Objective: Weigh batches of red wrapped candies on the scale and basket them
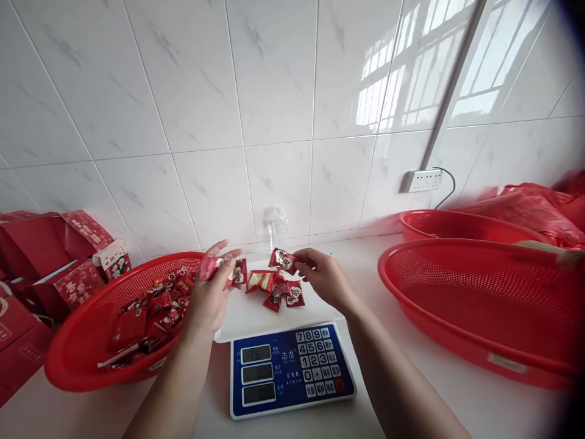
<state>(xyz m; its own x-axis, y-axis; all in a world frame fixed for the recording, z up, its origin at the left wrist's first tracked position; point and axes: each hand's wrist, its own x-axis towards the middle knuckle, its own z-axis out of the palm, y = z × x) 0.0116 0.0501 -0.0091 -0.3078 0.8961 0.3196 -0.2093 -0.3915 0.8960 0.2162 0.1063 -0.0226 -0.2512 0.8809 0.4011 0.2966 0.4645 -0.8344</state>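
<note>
My left hand (211, 286) is closed round a few red wrapped candies (223, 269) just above the left edge of the scale's white pan (249, 314). My right hand (322, 274) pinches a single red candy packet (282, 259) over the pan. A small pile of red candy packets (276, 288) lies on the pan between the two hands. The electronic scale has a blue panel (292, 369) with three displays and a keypad, facing me.
A red mesh basket (82, 347) at the left holds several red candies. Red gift boxes (50, 262) stand at the far left. Two larger red baskets (479, 292) sit at the right, with red plastic bags (534, 210) behind. A clear bottle (275, 228) stands by the tiled wall.
</note>
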